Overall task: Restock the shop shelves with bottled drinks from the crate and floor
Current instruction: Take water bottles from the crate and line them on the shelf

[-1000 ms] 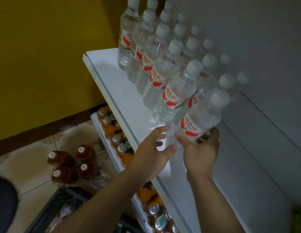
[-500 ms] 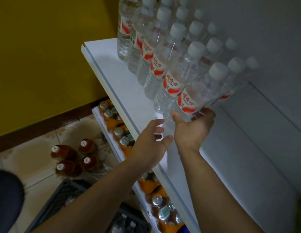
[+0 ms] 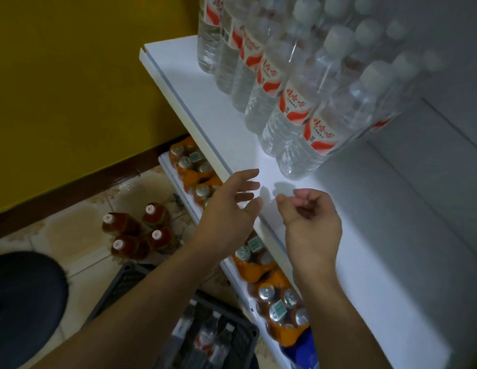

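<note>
Clear water bottles with white caps and red-and-white labels stand in rows on the white shelf (image 3: 352, 222). The nearest water bottle (image 3: 320, 129) ends the front row. My right hand (image 3: 310, 222) hovers just below it, fingers loosely curled, holding nothing. My left hand (image 3: 232, 206) is over the shelf's front edge, fingers spread, empty. A dark crate (image 3: 210, 334) on the floor below holds more water bottles. Several brown drink bottles (image 3: 139, 230) with white caps stand on the tiled floor.
The lower shelf (image 3: 179, 179) carries orange packs of cans (image 3: 277, 302). A yellow wall (image 3: 72, 89) with dark skirting runs on the left. A dark round shape (image 3: 21, 302) sits at the lower left. Bare shelf surface lies right of the bottle rows.
My right hand has let go of the water bottle, which now stands at the end of the front row. Both hands have drawn back toward the shelf's front edge.
</note>
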A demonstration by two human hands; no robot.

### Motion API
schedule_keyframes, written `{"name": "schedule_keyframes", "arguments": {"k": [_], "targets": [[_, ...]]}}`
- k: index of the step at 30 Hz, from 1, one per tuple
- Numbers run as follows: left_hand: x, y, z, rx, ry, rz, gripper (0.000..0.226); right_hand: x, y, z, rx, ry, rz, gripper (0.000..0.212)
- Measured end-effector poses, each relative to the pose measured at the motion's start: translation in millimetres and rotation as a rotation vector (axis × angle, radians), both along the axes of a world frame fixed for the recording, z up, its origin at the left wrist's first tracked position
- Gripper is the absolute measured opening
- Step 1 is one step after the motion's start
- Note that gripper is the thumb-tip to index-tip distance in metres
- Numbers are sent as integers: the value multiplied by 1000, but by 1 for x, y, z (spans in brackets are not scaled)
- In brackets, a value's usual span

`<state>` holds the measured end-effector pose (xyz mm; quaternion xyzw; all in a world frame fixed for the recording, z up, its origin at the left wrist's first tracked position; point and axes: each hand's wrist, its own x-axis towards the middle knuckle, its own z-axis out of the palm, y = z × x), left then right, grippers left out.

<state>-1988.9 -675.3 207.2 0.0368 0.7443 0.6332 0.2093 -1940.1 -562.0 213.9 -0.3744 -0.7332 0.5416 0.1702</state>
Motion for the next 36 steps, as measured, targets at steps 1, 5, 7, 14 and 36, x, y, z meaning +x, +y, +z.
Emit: {"name": "schedule_keyframes", "arguments": {"k": [1,5,7,14,36], "targets": [[3,-8,-3,1,5,3,41,8,-10,0,-19,30,42,17],[16,-45,-20,-36,0,4,39,29,-53,-20,-84,75,165,13],[25,-65,-33,-56,-34,7,38,37,-73,-37,-70,44,214,4],[70,-122,-107,-149,-205,-2,35,94,-113,-138,-133,-386,444,15],[210,-143,-331,-201,-643,-214,24,248,-133,-429,-337,-1052,234,56]]}}
